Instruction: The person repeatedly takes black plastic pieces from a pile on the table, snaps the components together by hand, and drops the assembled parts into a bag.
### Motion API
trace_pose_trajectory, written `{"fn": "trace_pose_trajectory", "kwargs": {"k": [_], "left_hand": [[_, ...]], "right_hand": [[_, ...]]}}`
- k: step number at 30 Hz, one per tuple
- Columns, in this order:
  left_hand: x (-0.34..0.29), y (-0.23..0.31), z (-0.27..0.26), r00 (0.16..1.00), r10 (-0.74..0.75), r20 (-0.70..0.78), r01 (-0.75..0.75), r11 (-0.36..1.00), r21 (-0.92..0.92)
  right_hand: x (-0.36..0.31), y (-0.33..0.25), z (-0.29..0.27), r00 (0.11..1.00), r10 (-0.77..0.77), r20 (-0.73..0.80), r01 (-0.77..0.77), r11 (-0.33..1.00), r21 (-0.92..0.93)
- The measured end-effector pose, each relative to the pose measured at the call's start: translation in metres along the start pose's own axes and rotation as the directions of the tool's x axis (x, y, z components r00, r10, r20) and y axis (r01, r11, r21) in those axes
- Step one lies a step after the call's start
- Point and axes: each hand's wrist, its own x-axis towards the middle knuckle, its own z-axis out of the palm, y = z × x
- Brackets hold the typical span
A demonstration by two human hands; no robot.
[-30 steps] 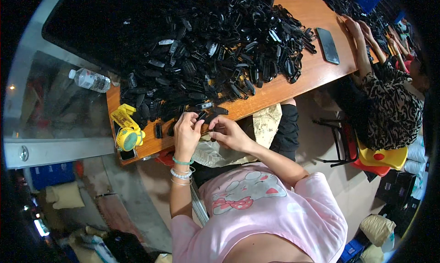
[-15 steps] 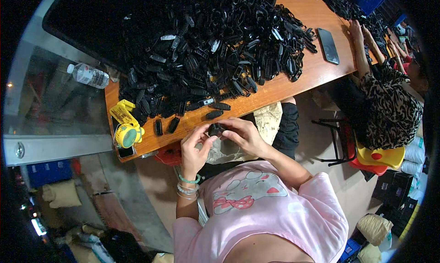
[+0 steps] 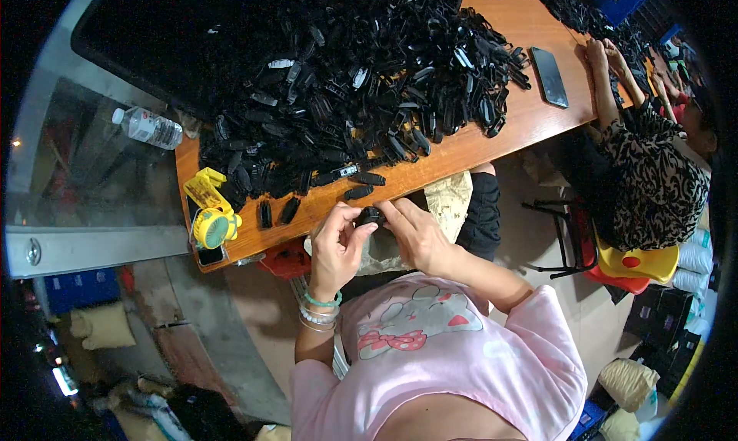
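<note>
Just off the table's front edge, a small dark piece, seemingly a black plastic part with a ribbed edge (image 3: pixel 370 216), sits between my hands. My left hand (image 3: pixel 337 249) pinches it between thumb and fingers. Against its right side my right hand (image 3: pixel 419 239) is closed, with the fingertips partly hidden. Beyond them a big heap of similar black parts (image 3: pixel 361 79) covers much of the table. A few loose black parts (image 3: pixel 359 193) lie along the near edge, closest to my fingers.
The wooden table (image 3: pixel 500 145) slants up to the right. A yellow handheld fan (image 3: pixel 214 224) is at its left corner, near a clear bottle (image 3: pixel 154 127). A phone (image 3: pixel 550 77) lies right of the heap. Another person (image 3: pixel 653 179) works farther right.
My right hand has turned, its fingers now drawn together at the part. My left hand has shifted slightly right, and the part has turned between them.
</note>
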Motion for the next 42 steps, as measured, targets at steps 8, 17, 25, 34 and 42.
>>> {"fn": "trace_pose_trajectory", "kwargs": {"k": [8, 17, 25, 34, 42], "left_hand": [[0.0, 0.001, 0.031, 0.963, -0.268, -0.026, 0.244, 0.908, -0.341], [-0.014, -0.032, 0.029, 0.904, -0.387, 0.184, 0.398, 0.599, -0.694], [-0.013, -0.056, 0.019, 0.876, -0.361, 0.32, 0.37, 0.077, -0.926], [0.022, -0.066, 0.019, 0.99, 0.125, -0.068, -0.077, 0.872, 0.483], [0.006, -0.063, 0.015, 0.946, -0.319, 0.059, 0.323, 0.944, -0.067]], "right_hand": [[0.011, 0.003, -0.015, 0.995, 0.076, -0.063, -0.071, 0.994, 0.08], [0.008, 0.022, -0.01, 0.964, 0.261, -0.05, -0.238, 0.931, 0.278], [0.074, 0.104, -0.029, 1.0, -0.019, -0.014, 0.008, 0.835, -0.55], [0.052, 0.104, -0.036, 0.982, -0.037, -0.186, -0.007, 0.973, -0.231], [0.004, 0.053, -0.004, 0.945, 0.27, 0.185, -0.312, 0.915, 0.256]]}}
